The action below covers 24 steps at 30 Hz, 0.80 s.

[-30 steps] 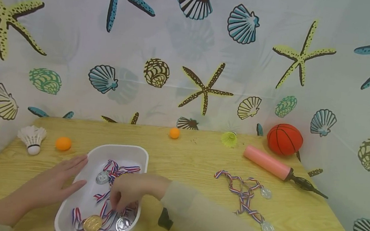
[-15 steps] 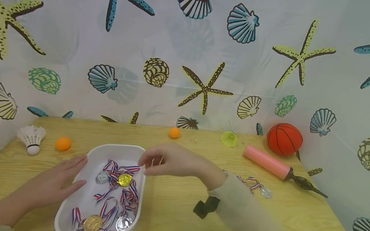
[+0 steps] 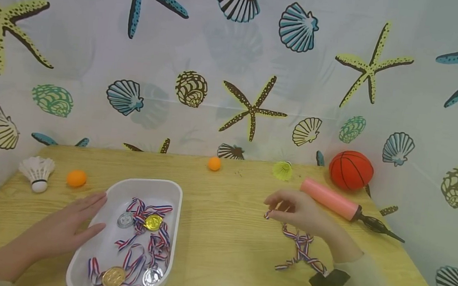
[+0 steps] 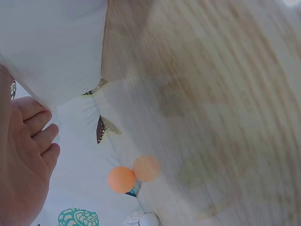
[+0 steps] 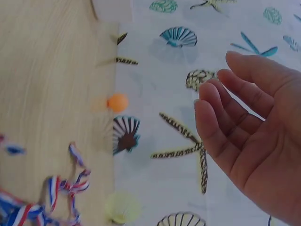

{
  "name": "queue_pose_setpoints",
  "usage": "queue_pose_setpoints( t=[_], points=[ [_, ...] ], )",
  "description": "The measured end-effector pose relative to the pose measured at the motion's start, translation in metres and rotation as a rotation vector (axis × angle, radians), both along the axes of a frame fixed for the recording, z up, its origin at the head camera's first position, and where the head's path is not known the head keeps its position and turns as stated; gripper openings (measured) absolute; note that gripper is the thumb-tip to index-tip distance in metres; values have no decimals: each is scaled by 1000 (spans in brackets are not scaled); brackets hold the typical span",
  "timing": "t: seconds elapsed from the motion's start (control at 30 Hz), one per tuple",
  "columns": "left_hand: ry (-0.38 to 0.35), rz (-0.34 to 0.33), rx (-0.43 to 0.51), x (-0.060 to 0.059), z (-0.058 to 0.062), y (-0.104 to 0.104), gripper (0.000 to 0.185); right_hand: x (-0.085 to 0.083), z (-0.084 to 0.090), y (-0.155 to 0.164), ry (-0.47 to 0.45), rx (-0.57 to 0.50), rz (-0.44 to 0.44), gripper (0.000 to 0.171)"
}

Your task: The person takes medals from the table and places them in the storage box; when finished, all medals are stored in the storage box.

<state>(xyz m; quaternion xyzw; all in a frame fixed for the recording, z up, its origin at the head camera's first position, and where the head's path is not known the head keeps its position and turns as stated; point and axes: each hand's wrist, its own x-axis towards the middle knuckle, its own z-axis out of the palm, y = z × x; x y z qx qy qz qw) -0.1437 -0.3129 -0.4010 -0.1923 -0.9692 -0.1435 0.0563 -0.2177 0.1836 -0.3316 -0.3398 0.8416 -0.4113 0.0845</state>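
Observation:
My left hand point(image 3: 59, 225) rests against the left rim of a white tray point(image 3: 125, 192), its fingers straight. Inside the tray lie a gold medal point(image 3: 114, 278), a brighter gold one point(image 3: 153, 222) and two silver medals point(image 3: 125, 219), with red, white and blue ribbons. To the right, my right hand point(image 3: 303, 212) hovers over striped medal ribbons point(image 3: 302, 249) on the table. In the right wrist view, thumb and bent fingers point(image 5: 216, 136) stand apart with nothing between them, and the ribbons point(image 5: 28, 214) lie below. The right hand and wrist mostly hide the silver medals of these ribbons.
Behind the tray's left side are a white shuttlecock point(image 3: 37, 173) and an orange ball point(image 3: 76, 178). Another orange ball point(image 3: 214, 163) and a yellow shuttlecock point(image 3: 282, 170) stand near the patterned curtain. A pink hand pump point(image 3: 329, 198) and a red basketball point(image 3: 351, 170) are at the back right.
My right hand has left the tray and moved right, to above the ribbons on the table. The left hand has stayed at the tray's rim.

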Motion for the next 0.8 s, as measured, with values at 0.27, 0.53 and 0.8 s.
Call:
queue_pose_setpoints(
  t=[0.27,0.53,0.8],
  points=[
    [20,-5,-5,0,0,0,64,-6,-46,78,16,60,-230,23],
    [2,-4,-4,-1,-1,0,64,-19,-80,129,-4,229,-358,39],
    [9,-12,-3,-1,0,0,64,-23,-87,137,47,276,-231,50]
  ],
)
